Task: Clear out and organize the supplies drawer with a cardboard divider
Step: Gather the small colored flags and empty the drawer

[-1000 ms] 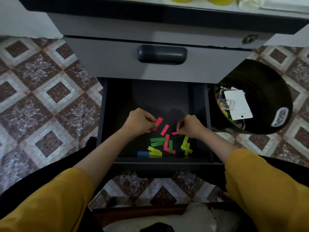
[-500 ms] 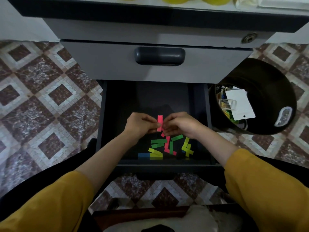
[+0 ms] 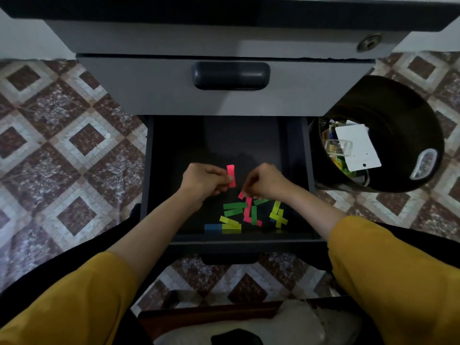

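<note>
The dark lower drawer stands pulled out, its floor mostly bare. Near its front lies a scatter of small paper strips in green, pink, yellow and blue. My left hand pinches an upright stack of pink strips above the drawer floor. My right hand reaches down with curled fingers onto a pink strip at the top of the scatter; whether it grips it is hard to see.
A closed grey drawer with a dark handle sits above. A black round bin holding a white card and small supplies stands on the patterned tile floor at the right. A keyhole is at the cabinet's upper right.
My right hand has left the pink stack in my left hand and dropped back toward the scattered strips. My left hand keeps holding the pink stack upright.
</note>
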